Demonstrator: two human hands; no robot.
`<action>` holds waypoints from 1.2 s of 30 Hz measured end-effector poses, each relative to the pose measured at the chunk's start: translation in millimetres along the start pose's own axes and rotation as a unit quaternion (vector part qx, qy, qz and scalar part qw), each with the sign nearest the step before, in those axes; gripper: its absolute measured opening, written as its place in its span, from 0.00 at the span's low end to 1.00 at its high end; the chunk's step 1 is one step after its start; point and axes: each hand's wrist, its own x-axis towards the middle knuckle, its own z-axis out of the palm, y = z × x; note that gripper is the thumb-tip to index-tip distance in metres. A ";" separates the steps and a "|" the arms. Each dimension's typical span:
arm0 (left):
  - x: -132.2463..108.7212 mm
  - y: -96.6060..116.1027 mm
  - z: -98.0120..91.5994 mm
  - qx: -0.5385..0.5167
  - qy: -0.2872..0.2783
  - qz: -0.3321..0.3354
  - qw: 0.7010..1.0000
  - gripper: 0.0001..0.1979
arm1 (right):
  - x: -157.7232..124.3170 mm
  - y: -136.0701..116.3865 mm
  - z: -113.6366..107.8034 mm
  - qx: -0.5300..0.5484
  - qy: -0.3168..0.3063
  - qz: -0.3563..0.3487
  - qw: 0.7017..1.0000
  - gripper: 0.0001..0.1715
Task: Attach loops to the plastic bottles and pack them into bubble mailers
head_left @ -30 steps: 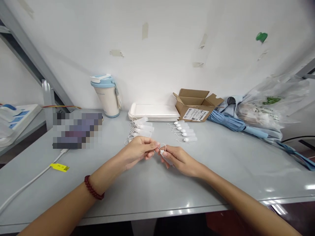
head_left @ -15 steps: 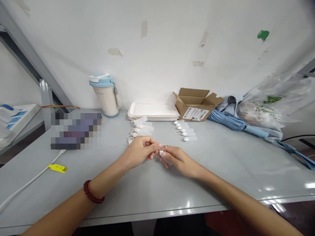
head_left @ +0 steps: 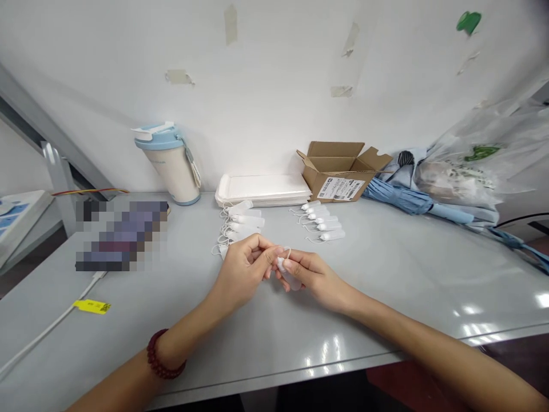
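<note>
Above the middle of the grey table, my right hand (head_left: 319, 278) is closed on a small translucent white bottle (head_left: 292, 281), its white tip pointing up to the left. A thin white cord (head_left: 288, 252) loops from the tip. My left hand (head_left: 244, 266) pinches beside that tip, fingertips on the cord; the exact grip is partly hidden. Beyond my left hand lie several similar bottles (head_left: 246, 221) with looped cords, the nearest partly covered by the hand. Farther right, several more small bottles (head_left: 331, 235) lie in a slanted row, their cords trailing left.
Against the wall stand a stack of white padded envelopes (head_left: 266, 187) and an open cardboard box (head_left: 337, 184). A tumbler (head_left: 170, 169) and a blurred-out phone-like object (head_left: 128, 234) are on the left, with a white cable (head_left: 47, 330). A blue umbrella (head_left: 398, 196) and plastic bag (head_left: 463, 177) lie right.
The camera view has shifted slightly. More of the bottle's body now shows below my right fingers. Both hands keep their pinch close together.
</note>
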 end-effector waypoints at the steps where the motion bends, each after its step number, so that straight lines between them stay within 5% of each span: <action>1: -0.2 -0.1 0.5 -0.003 0.000 -0.001 1.000 0.09 | 0.0 0.8 -0.1 0.002 0.000 0.000 1.000 0.20; 14: 7.7 -4.1 -7.6 -0.109 -0.080 -0.024 0.991 0.13 | 1.9 -6.6 -15.6 -0.036 0.011 0.008 0.999 0.20; 30: 3.0 6.7 -3.5 0.031 -0.001 -0.002 1.000 0.10 | -0.3 -15.4 -17.4 -0.139 0.050 0.002 0.989 0.21; 36: 3.2 6.0 -6.1 0.041 -0.013 -0.015 0.999 0.09 | -2.7 -18.8 -23.1 -0.198 0.053 0.015 0.979 0.23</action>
